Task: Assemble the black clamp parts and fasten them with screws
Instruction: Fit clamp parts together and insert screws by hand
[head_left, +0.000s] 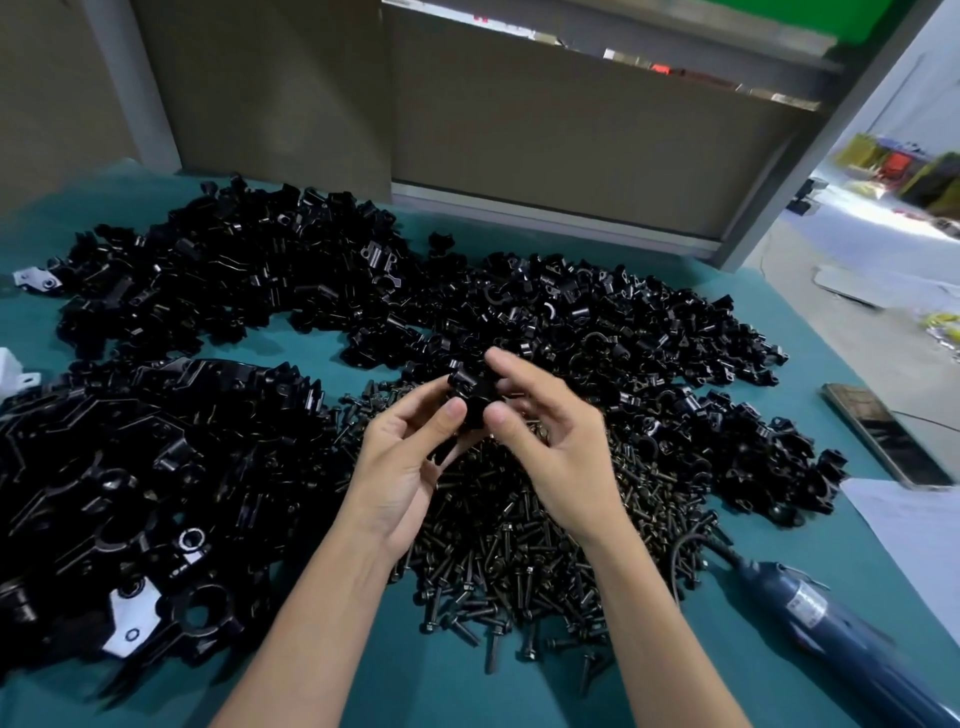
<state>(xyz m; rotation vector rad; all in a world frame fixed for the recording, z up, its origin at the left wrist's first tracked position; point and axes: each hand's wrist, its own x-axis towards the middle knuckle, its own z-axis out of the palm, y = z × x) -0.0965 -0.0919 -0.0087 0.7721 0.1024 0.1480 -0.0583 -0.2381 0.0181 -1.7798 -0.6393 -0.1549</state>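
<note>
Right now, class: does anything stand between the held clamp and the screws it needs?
Nothing visible does. The left hand and right hand pinch the clamp just above the screws, with nothing between them. The driver lies off to the right.

Looks like a small factory or assembly workshop, not anybody's home. The teal-covered bench (322, 353) is buried in bulk heaps of black clamp parts (223, 280), bigger brackets (104, 467) and a big pile of screws (519, 545), with a corded electric screwdriver (831, 623) lying just beside them. Bare concrete floor (831, 270) and coloured crates (893, 166) show out past the bench.
</note>
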